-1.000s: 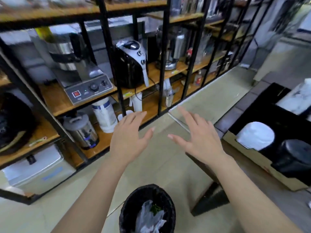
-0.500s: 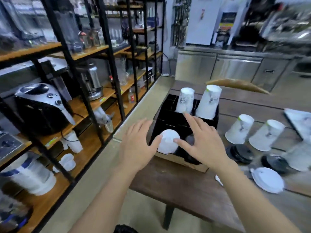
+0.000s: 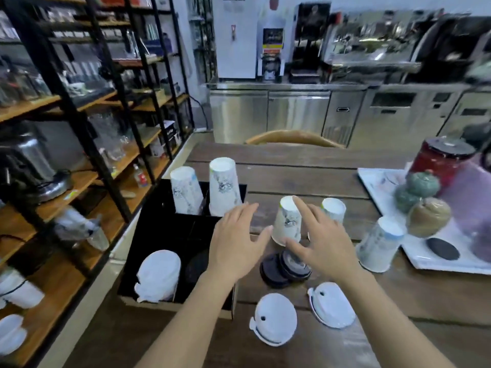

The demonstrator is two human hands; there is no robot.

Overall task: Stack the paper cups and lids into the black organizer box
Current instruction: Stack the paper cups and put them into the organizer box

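The black organizer box point(image 3: 156, 229) sits at the table's left edge. Two upside-down cup stacks point(image 3: 186, 191) point(image 3: 224, 187) stand in its far compartments, and white lids point(image 3: 159, 274) fill a near one. Three upside-down paper cups point(image 3: 287, 221) point(image 3: 333, 209) point(image 3: 380, 244) stand on the table to the right. Black lids point(image 3: 281, 269) lie in front of the nearest cup, with two white lids point(image 3: 275, 318) point(image 3: 332, 304) closer to me. My left hand point(image 3: 236, 243) hovers open over the box's right edge. My right hand point(image 3: 321, 240) is spread open just beside the nearest cup and holds nothing.
A white tray point(image 3: 425, 261) at the right carries a red jar point(image 3: 441, 160), round ceramic pots point(image 3: 422, 200) and a black lid point(image 3: 442, 248). Black metal shelving point(image 3: 87, 128) with appliances lines the left. A chair back point(image 3: 295, 135) stands beyond the wooden table point(image 3: 305, 166).
The view has swung from the shelves and floor bin to the table. Both open hands have come over the box's right side and the nearest loose cup.
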